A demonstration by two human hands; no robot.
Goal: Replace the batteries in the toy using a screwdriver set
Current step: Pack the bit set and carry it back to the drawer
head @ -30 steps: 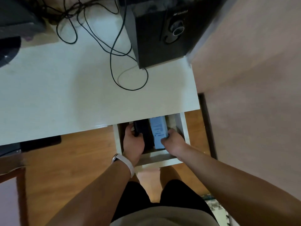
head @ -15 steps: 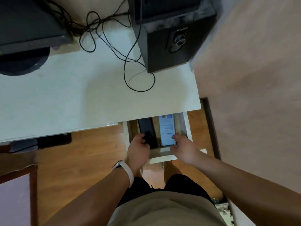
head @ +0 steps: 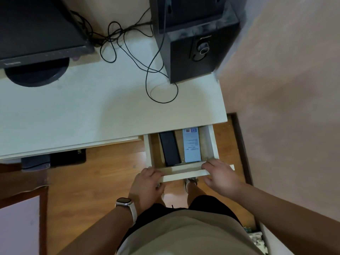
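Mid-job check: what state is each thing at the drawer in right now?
drawer: pulled open
black case: closed, flat in the drawer
blue box: flat in the drawer, label up
left hand: grips the drawer front at its left end
right hand: grips its right end

No legible text: blue box label, monitor logo, speaker logo blurred.

A white desk stands against a pinkish wall over a wood floor, its drawer pulled out. A monitor, a black speaker and loose cables sit on top. Light is dim.
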